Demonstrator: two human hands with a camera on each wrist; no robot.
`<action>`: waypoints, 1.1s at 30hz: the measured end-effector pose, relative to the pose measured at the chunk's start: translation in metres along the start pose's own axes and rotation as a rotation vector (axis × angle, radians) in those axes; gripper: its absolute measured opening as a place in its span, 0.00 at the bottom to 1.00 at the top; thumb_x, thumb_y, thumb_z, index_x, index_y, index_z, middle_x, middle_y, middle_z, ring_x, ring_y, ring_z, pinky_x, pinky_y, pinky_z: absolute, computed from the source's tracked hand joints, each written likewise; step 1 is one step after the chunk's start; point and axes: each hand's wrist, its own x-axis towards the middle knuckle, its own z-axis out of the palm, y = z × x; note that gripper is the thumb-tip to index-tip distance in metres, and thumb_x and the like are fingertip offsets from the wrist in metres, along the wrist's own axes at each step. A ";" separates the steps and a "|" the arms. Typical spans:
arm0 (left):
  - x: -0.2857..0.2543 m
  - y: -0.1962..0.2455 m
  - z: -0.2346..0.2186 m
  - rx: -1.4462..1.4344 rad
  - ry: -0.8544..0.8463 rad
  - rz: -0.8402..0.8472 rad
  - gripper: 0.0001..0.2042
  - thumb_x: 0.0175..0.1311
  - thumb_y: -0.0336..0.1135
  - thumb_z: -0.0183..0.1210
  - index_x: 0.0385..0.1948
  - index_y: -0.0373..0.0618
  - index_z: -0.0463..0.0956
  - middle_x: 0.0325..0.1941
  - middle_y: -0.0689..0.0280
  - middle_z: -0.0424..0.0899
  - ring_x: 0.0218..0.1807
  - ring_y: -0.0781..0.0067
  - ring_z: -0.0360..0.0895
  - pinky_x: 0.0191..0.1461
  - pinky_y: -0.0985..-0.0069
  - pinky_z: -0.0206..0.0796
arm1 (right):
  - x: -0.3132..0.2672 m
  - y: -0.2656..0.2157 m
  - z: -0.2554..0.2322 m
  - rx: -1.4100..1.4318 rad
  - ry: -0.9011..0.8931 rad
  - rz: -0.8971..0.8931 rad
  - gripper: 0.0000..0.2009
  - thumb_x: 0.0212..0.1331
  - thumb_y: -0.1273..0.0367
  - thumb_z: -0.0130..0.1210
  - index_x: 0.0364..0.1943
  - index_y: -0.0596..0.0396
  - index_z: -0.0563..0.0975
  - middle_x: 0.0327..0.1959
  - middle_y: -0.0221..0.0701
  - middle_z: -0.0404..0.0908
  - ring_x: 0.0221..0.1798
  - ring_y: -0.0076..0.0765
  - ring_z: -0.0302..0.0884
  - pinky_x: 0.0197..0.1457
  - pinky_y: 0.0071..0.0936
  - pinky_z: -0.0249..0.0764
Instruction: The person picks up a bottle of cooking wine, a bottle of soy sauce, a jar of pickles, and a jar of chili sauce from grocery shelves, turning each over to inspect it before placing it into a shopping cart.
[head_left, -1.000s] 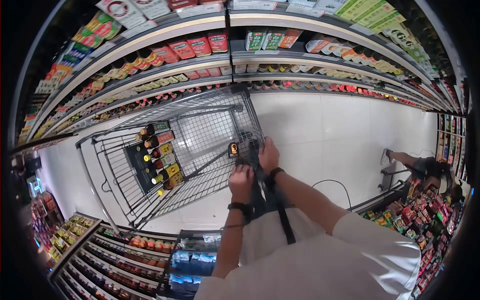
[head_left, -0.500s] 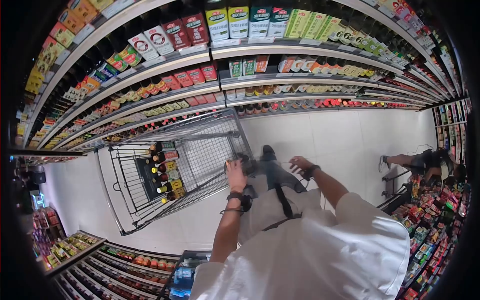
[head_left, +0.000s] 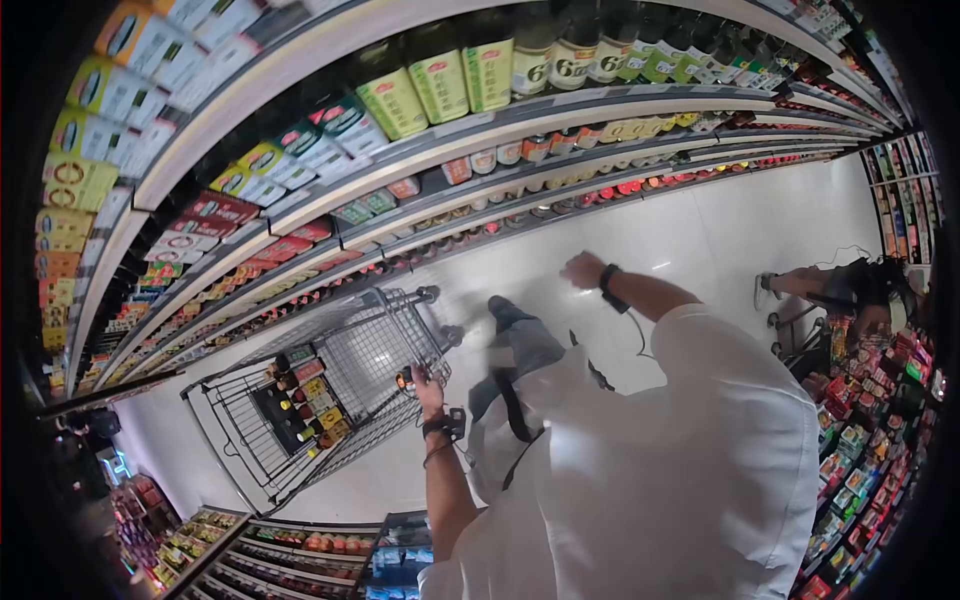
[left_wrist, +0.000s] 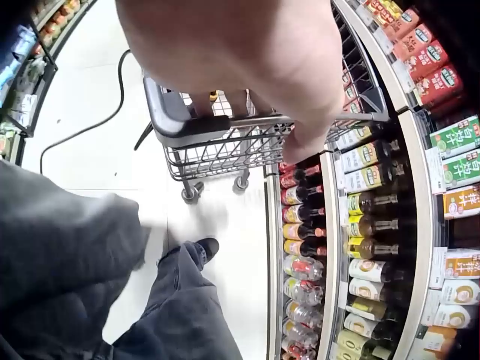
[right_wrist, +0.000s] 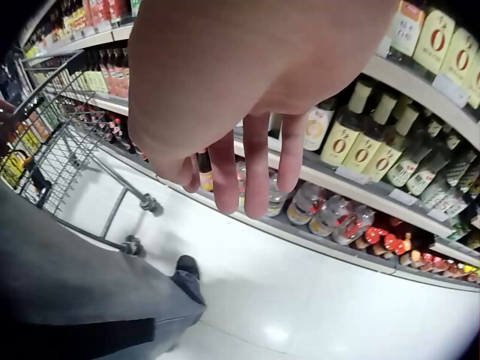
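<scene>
A wire shopping cart [head_left: 372, 342] stands in the aisle with several bottles [head_left: 302, 395] packed in its basket. My left hand [head_left: 427, 379] grips the cart's dark handle [left_wrist: 196, 126]; in the left wrist view the left hand [left_wrist: 247, 52] covers the handle from above. My right hand [head_left: 582, 270] is raised off the cart toward the long shelf wall and holds nothing. The right wrist view shows the right hand [right_wrist: 247, 97] with fingers [right_wrist: 256, 176] hanging straight in front of shelved sauce bottles [right_wrist: 352, 142].
Shelves of bottles and cartons [head_left: 440, 90] run along the aisle beside the cart. Low racks [head_left: 300, 545] line the other side. Another person [head_left: 845, 300] crouches at the far right by a snack rack. A cable [left_wrist: 82, 112] lies on the white floor.
My right hand has let go of the cart handle and risen toward the shelves. The left hand stays on the handle. The head view has swung up at the shelves, and the cart sits lower left.
</scene>
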 end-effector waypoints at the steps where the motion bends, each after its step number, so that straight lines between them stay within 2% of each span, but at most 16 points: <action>1: 0.003 -0.003 -0.003 0.010 0.007 -0.046 0.40 0.61 0.23 0.57 0.74 0.33 0.41 0.77 0.45 0.51 0.78 0.54 0.50 0.78 0.66 0.41 | 0.006 -0.012 0.003 0.062 -0.021 -0.013 0.07 0.53 0.63 0.57 0.34 0.46 0.77 0.32 0.34 0.82 0.40 0.47 0.82 0.40 0.49 0.76; 3: -0.005 0.020 0.001 0.047 -0.010 -0.135 0.40 0.61 0.25 0.55 0.73 0.30 0.41 0.77 0.44 0.50 0.79 0.55 0.48 0.79 0.68 0.38 | 0.015 -0.039 0.026 0.202 -0.055 -0.011 0.12 0.60 0.59 0.47 0.34 0.47 0.80 0.34 0.39 0.85 0.38 0.52 0.83 0.39 0.52 0.78; 4: -0.007 0.022 0.003 0.083 -0.006 -0.140 0.40 0.61 0.26 0.55 0.73 0.29 0.41 0.77 0.44 0.51 0.78 0.54 0.48 0.78 0.69 0.39 | 0.011 -0.057 0.020 0.231 -0.164 -0.005 0.13 0.60 0.57 0.48 0.36 0.43 0.83 0.40 0.40 0.85 0.45 0.50 0.83 0.47 0.49 0.78; 5: -0.012 0.022 0.004 0.117 -0.001 -0.146 0.39 0.61 0.28 0.54 0.72 0.27 0.42 0.76 0.44 0.52 0.78 0.54 0.49 0.78 0.70 0.39 | 0.004 -0.071 0.027 0.377 -0.117 0.021 0.14 0.61 0.53 0.49 0.39 0.41 0.83 0.41 0.38 0.85 0.45 0.50 0.83 0.50 0.49 0.78; 6: -0.018 0.022 0.006 0.149 0.006 -0.154 0.39 0.61 0.29 0.53 0.72 0.26 0.42 0.76 0.43 0.53 0.78 0.54 0.49 0.78 0.71 0.40 | 0.015 -0.076 0.081 0.504 -0.108 -0.041 0.16 0.60 0.50 0.50 0.41 0.40 0.82 0.42 0.37 0.85 0.46 0.51 0.82 0.50 0.48 0.77; 7: -0.024 0.020 0.007 0.125 0.010 -0.160 0.39 0.61 0.29 0.52 0.72 0.26 0.43 0.76 0.43 0.54 0.78 0.54 0.50 0.77 0.71 0.40 | 0.008 -0.089 0.074 0.643 -0.254 0.066 0.16 0.60 0.50 0.53 0.42 0.42 0.82 0.42 0.36 0.85 0.47 0.50 0.82 0.50 0.47 0.77; 9: -0.036 0.018 0.012 0.070 0.021 -0.171 0.38 0.61 0.29 0.51 0.72 0.27 0.43 0.76 0.43 0.54 0.77 0.54 0.52 0.77 0.72 0.41 | 0.004 -0.088 0.142 0.962 -0.096 0.089 0.16 0.58 0.52 0.56 0.42 0.44 0.82 0.43 0.38 0.85 0.48 0.49 0.82 0.50 0.46 0.76; 13: -0.061 0.017 0.028 0.291 0.112 -0.168 0.38 0.60 0.30 0.49 0.73 0.31 0.43 0.69 0.43 0.67 0.70 0.56 0.63 0.75 0.73 0.46 | -0.037 -0.035 0.122 0.924 -0.095 0.310 0.16 0.54 0.56 0.56 0.44 0.46 0.82 0.44 0.39 0.85 0.49 0.48 0.82 0.53 0.43 0.76; 15: -0.061 -0.008 0.033 0.323 0.157 -0.120 0.41 0.58 0.33 0.54 0.73 0.32 0.45 0.71 0.42 0.63 0.73 0.53 0.59 0.76 0.71 0.45 | -0.057 0.006 0.132 0.724 0.020 0.234 0.16 0.54 0.56 0.54 0.42 0.47 0.83 0.44 0.39 0.85 0.48 0.49 0.82 0.54 0.43 0.77; 18: -0.058 -0.062 0.035 0.409 0.238 -0.030 0.44 0.55 0.38 0.61 0.73 0.33 0.46 0.74 0.41 0.58 0.77 0.50 0.53 0.77 0.67 0.44 | -0.113 0.041 0.082 0.876 0.000 0.463 0.15 0.55 0.56 0.52 0.39 0.49 0.82 0.41 0.38 0.86 0.45 0.49 0.83 0.52 0.42 0.79; 21: -0.076 -0.052 0.052 0.612 0.279 -0.054 0.47 0.52 0.45 0.64 0.73 0.36 0.50 0.75 0.40 0.55 0.76 0.43 0.53 0.78 0.63 0.45 | -0.165 0.063 0.063 1.075 -0.105 0.707 0.11 0.56 0.61 0.57 0.39 0.50 0.81 0.33 0.35 0.86 0.36 0.39 0.86 0.44 0.33 0.82; 24: -0.092 -0.042 0.067 0.607 0.319 -0.096 0.46 0.50 0.44 0.65 0.72 0.38 0.52 0.75 0.46 0.58 0.75 0.44 0.56 0.75 0.61 0.51 | -0.207 0.093 0.123 0.719 -0.021 0.495 0.11 0.55 0.60 0.56 0.39 0.47 0.82 0.39 0.37 0.86 0.42 0.44 0.85 0.50 0.38 0.81; 25: -0.095 -0.037 0.071 0.599 0.323 -0.129 0.46 0.50 0.43 0.65 0.72 0.38 0.53 0.74 0.46 0.59 0.75 0.45 0.57 0.75 0.61 0.52 | -0.212 0.140 0.197 0.651 0.011 0.049 0.13 0.51 0.61 0.62 0.42 0.46 0.82 0.45 0.37 0.85 0.48 0.44 0.83 0.54 0.36 0.79; 27: -0.106 -0.026 0.081 0.491 0.373 -0.147 0.44 0.49 0.41 0.66 0.71 0.40 0.55 0.70 0.47 0.68 0.71 0.47 0.64 0.73 0.63 0.55 | -0.242 0.127 0.163 0.597 -0.213 0.234 0.17 0.48 0.62 0.66 0.45 0.45 0.81 0.51 0.36 0.82 0.56 0.43 0.79 0.59 0.36 0.76; 29: -0.118 -0.009 0.090 0.489 0.358 -0.209 0.44 0.48 0.41 0.66 0.71 0.41 0.57 0.70 0.46 0.68 0.71 0.46 0.64 0.72 0.62 0.57 | -0.268 0.118 0.135 0.581 -0.275 0.274 0.16 0.50 0.63 0.65 0.45 0.45 0.81 0.53 0.37 0.81 0.59 0.44 0.76 0.62 0.38 0.73; 33: -0.125 -0.015 0.111 0.689 0.376 -0.226 0.45 0.50 0.46 0.65 0.73 0.51 0.54 0.74 0.55 0.64 0.70 0.42 0.63 0.71 0.52 0.57 | -0.265 0.127 0.131 0.583 -0.256 0.293 0.13 0.56 0.61 0.58 0.44 0.47 0.82 0.48 0.42 0.83 0.55 0.51 0.78 0.62 0.41 0.73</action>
